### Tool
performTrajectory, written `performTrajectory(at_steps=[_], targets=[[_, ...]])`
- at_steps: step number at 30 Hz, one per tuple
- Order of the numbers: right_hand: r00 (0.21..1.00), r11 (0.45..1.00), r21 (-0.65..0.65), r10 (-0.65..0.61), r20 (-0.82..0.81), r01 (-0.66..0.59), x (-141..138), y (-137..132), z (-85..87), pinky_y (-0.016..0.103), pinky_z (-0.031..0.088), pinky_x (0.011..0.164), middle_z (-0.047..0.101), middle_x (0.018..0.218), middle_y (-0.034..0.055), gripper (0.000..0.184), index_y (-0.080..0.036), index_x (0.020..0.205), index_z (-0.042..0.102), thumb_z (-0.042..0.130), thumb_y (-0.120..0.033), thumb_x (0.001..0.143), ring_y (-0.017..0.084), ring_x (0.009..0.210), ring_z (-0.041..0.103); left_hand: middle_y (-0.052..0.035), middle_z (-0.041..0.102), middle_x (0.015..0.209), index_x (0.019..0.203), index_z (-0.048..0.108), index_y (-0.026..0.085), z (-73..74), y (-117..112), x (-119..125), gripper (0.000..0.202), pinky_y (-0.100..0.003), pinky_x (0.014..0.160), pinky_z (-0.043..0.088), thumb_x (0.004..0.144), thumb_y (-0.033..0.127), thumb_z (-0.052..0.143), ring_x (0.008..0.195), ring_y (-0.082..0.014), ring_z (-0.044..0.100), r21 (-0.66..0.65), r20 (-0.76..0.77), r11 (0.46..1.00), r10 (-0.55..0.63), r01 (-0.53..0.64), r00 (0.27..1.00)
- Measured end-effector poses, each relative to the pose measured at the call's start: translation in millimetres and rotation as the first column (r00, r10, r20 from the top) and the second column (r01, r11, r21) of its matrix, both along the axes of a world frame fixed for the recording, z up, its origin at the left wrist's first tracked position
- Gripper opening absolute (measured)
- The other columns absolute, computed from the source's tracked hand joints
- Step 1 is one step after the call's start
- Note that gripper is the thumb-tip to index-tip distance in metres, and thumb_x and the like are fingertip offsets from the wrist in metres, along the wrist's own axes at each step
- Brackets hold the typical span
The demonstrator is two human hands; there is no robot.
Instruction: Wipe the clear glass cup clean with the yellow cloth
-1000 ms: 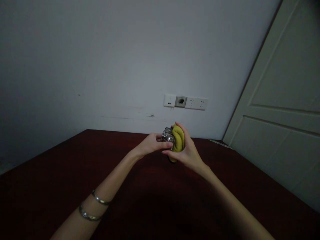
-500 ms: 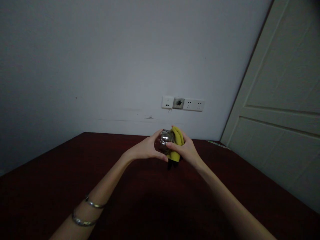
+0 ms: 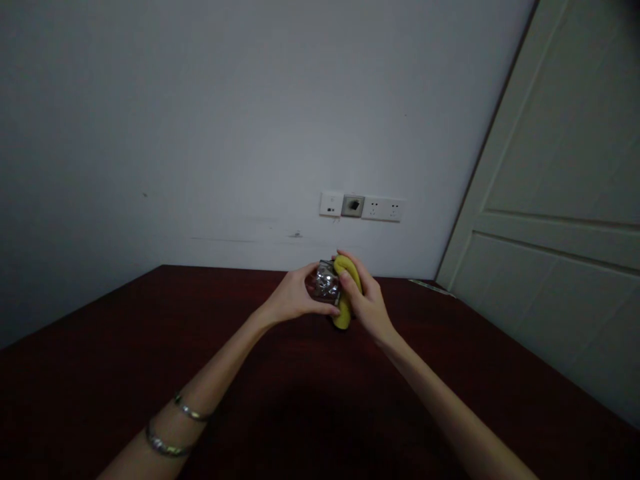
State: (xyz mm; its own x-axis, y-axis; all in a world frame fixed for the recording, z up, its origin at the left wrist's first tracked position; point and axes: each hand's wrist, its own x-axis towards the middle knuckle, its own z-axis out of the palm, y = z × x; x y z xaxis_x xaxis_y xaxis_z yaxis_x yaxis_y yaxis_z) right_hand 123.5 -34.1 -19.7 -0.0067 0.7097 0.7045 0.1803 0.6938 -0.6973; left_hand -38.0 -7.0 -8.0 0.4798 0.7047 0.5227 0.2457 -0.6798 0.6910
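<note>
Both hands meet over the far middle of a dark red table (image 3: 125,347). My left hand (image 3: 293,298) is closed round a small clear faceted glass (image 3: 324,285), fingers wrapped about its side. My right hand (image 3: 367,303) is closed on a bunched yellow cloth (image 3: 345,293) and presses it against the glass's right side. A tail of the cloth hangs below the hands. Two silver bangles sit on my left forearm (image 3: 175,427).
A grey-white wall stands behind the table with a strip of sockets (image 3: 360,207). A pale panelled door (image 3: 560,200) runs along the right side. Something thin and flat (image 3: 430,287) lies at the table's far right corner.
The hands have kept the glass and cloth together while the cloth shifted round the glass's side. The pair sits slightly lower and to the left in view.
</note>
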Motion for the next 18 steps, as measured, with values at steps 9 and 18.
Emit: performTrajectory(at_steps=[9, 18], targets=[[0.996, 0.968, 0.236, -0.090, 0.004, 0.086, -1.0, 0.1, 2.9, 0.040, 0.042, 0.100, 0.062, 0.120, 0.0058, 0.028, -0.025, 0.112, 0.062, 0.053, -0.034, 0.087, 0.021, 0.115, 0.055, -0.0077, 0.065, 0.104, 0.115, 0.051, 0.015, -0.5, -5.9, 7.3, 0.070, -0.037, 0.082, 0.052, 0.054, 0.031, 0.083, 0.090, -0.0206, 0.064, -0.060, 0.153, 0.993, -0.096, 0.106, 0.984], [0.961, 0.915, 0.393, -0.182, 0.208, 0.088, 2.9, -6.5, 6.8, 0.040, 0.042, 0.101, 0.059, 0.125, 0.0074, 0.031, -0.025, 0.115, 0.062, 0.059, -0.028, 0.084, 0.022, 0.119, 0.053, -0.0030, 0.066, 0.092, 0.109, 0.055, 0.014, 0.7, -7.2, 8.5, 0.060, -0.029, 0.070, 0.052, 0.055, 0.021, 0.079, 0.080, -0.0175, 0.064, -0.054, 0.141, 0.998, -0.013, 0.021, 0.990]])
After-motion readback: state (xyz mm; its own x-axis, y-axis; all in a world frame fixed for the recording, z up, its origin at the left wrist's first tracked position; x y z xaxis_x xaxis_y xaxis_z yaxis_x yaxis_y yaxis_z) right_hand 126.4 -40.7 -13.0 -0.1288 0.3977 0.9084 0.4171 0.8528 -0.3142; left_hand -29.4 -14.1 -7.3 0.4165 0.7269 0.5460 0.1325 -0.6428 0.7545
